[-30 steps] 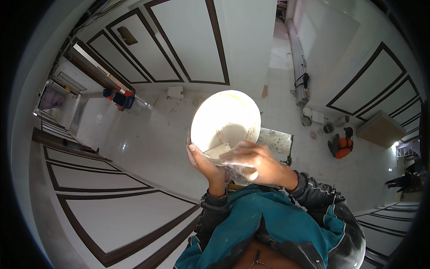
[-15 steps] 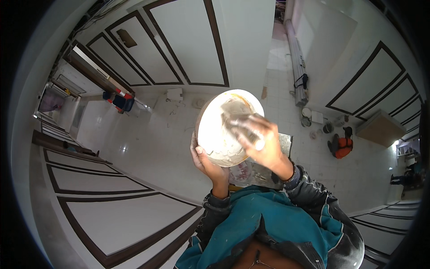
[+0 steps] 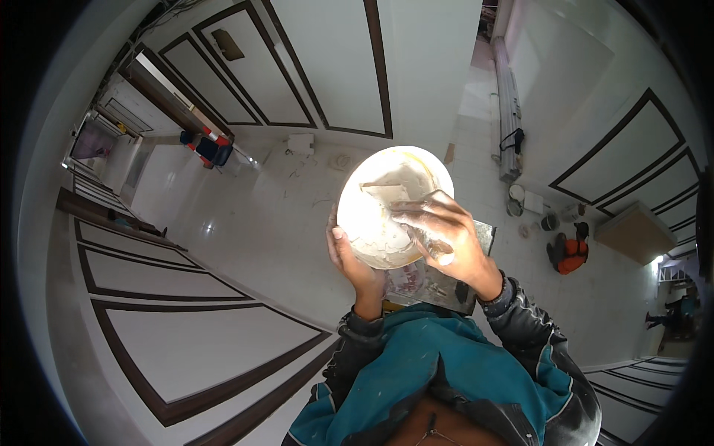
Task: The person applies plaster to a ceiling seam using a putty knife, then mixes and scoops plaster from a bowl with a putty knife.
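Observation:
A round white bowl (image 3: 418, 160) is tilted up in front of me, with pale, thick paste (image 3: 381, 244) spread inside it. My left hand (image 3: 352, 262) cups the bowl's left side, its thumb over the rim and the other fingers mostly hidden behind. Inside, my right hand (image 3: 452, 232) grips what looks like a putty knife (image 3: 385, 194). Its flat blade lies in the paste, and the rounded handle end pokes out below my fingers. Bright glare washes out the bowl's left part. Both hands are smeared with white.
Below the bowl is a smudged grey platform (image 3: 450, 293). A person in an orange vest (image 3: 571, 254) crouches on the floor to the right, near buckets (image 3: 550, 221). A blue and red chair (image 3: 216, 152) stands far left. Long bundled strips (image 3: 509, 111) lie along the wall.
The bowl and both hands have shifted slightly right in view. My right hand, blurred before, now shows clearly, and the blade lies flatter across the paste.

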